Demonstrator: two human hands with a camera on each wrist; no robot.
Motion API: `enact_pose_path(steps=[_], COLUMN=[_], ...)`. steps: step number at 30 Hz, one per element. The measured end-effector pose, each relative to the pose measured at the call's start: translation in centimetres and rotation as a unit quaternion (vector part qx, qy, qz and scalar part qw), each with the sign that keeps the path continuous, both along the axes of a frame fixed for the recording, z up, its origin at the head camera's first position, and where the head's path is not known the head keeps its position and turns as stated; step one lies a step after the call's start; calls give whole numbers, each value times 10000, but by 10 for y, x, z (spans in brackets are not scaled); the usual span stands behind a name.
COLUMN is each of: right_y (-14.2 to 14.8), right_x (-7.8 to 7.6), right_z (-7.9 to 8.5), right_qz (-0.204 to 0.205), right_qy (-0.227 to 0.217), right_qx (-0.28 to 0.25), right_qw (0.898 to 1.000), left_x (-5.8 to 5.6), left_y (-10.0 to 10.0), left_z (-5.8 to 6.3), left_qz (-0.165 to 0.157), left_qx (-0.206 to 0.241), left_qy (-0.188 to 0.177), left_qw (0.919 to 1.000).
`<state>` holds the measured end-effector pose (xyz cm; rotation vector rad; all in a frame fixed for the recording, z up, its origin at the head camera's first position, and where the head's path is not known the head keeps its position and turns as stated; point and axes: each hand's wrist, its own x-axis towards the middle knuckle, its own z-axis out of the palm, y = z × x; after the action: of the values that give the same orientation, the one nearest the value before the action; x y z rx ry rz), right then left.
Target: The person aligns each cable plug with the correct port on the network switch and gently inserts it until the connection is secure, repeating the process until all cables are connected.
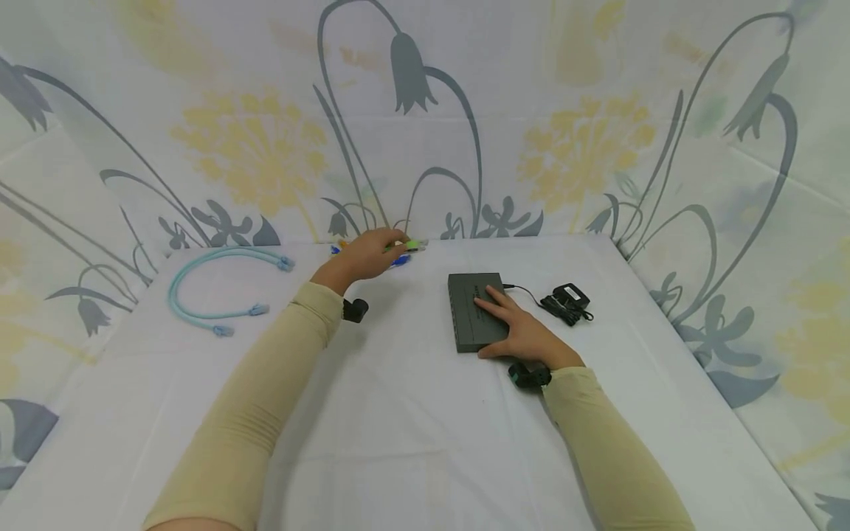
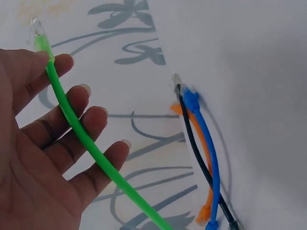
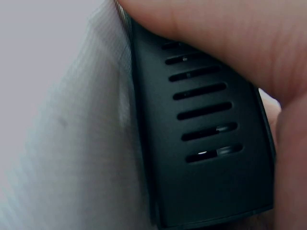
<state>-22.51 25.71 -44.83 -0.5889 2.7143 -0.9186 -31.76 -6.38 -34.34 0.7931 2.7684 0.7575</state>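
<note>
At the far edge of the table, my left hand (image 1: 367, 256) pinches a bright green network cable (image 2: 103, 160) near one plug, between thumb and index finger. The cable's length runs down across the other fingers. Beyond that hand lie a blue cable (image 2: 213, 158), an orange cable (image 2: 204, 214) and a black cable (image 2: 191, 136), bunched together. My right hand (image 1: 527, 335) rests on a flat dark network box (image 1: 468, 317), fingers spread over its top. The thumb lies along its near side, by the vent slots (image 3: 204, 110).
A power adapter (image 1: 571, 296) with a bundled black cord sits right of the box, its lead plugged into the box's back. On the left lies a curved light-blue cable (image 1: 232, 251) with several plugs. A flower-patterned cloth (image 1: 425, 147) hangs behind the white table (image 1: 392, 428).
</note>
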Motion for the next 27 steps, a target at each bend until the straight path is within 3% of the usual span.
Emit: enact_pose_path(steps=[12, 16, 27], right_y=[0, -1, -1], right_x=[0, 1, 1], right_z=[-1, 0, 1], right_qz=[15, -9, -21], right_qy=[-29, -59, -98], right_qx=[48, -9, -10], right_qw=[10000, 10000, 9999], left_x=[19, 26, 42], left_y=[0, 0, 4], left_z=[-17, -24, -41], left_qz=[-289, -403, -592], left_qx=[-750, -946, -1256], left_qy=[75, 246, 180], left_qw=[9967, 9944, 9901])
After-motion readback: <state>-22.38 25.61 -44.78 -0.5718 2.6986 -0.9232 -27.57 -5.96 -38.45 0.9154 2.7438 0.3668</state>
